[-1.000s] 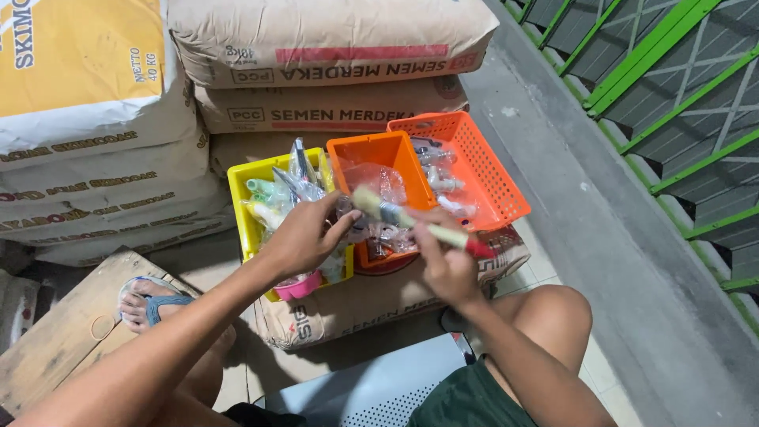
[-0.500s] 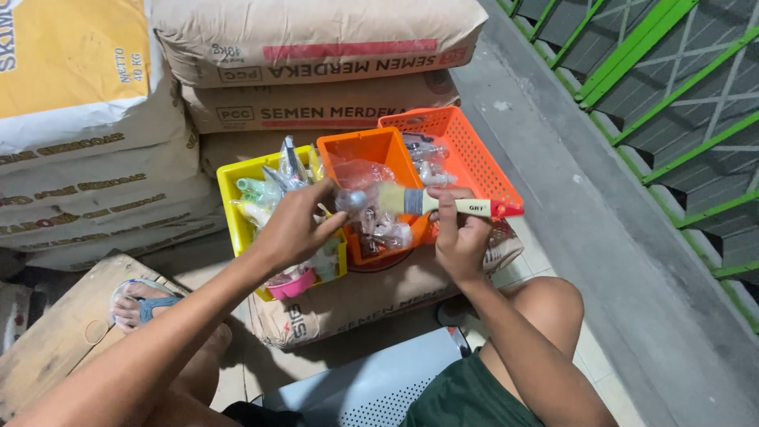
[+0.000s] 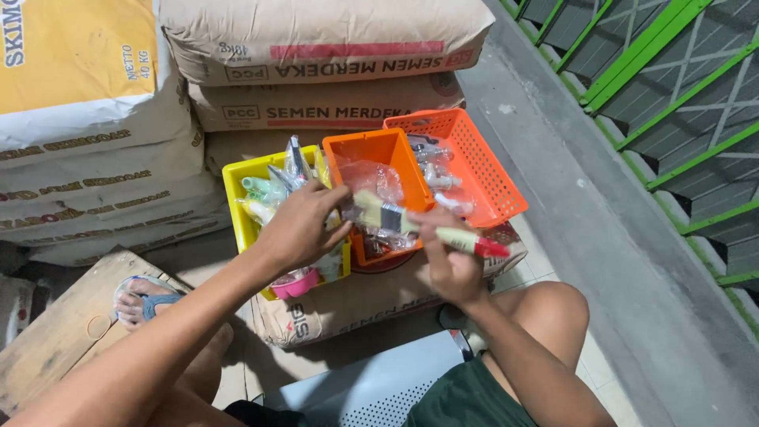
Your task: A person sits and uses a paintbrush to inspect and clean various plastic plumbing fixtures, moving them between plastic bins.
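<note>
Holding a paintbrush [image 3: 419,225] crosswise over the bins: right hand [image 3: 447,261] has its grip closed round the pale green handle, red tip pointing right, bristles pointing left. Brush sits above the front edge of the solid orange bin [image 3: 379,154], which holds clear plastic packets. Left hand [image 3: 300,229] lies at the bristle end, fingers curled, fingertips touching or just beside the bristles; grip looks part closed, cannot tell whether it pinches them. Left hand covers the near part of the yellow bin [image 3: 237,178], filled with bagged small parts; a pink piece shows below the wrist. Orange mesh basket [image 3: 482,158] stands just right of the solid orange bin. All three bins rest on a lying cement sack [image 3: 348,304]; more sacks [image 3: 316,39] stacked behind
</note>
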